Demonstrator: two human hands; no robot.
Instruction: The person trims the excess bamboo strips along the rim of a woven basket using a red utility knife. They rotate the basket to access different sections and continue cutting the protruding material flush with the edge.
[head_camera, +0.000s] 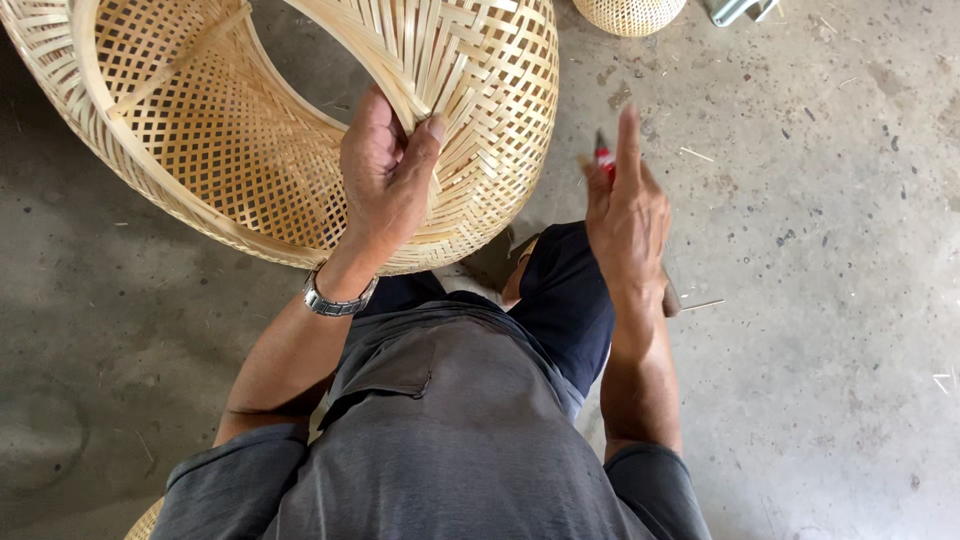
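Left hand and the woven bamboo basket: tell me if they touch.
Touching. The head view shows the left hand gripping the woven bamboo basket at its rim, thumb pressed on the strips.

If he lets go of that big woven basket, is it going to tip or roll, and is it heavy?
The basket looks light for its size: thin strips with open gaps in the weave. Its rounded wall suggests it would roll or rock if the left hand released the rim. The loose strip ends by the thumb probably flex and could snap if bent hard.

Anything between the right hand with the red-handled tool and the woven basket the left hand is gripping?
Nothing visible. The right hand, holding a red-handled tool, hangs beside the basket with only bare concrete floor in the gap. The left hand grips the rim.
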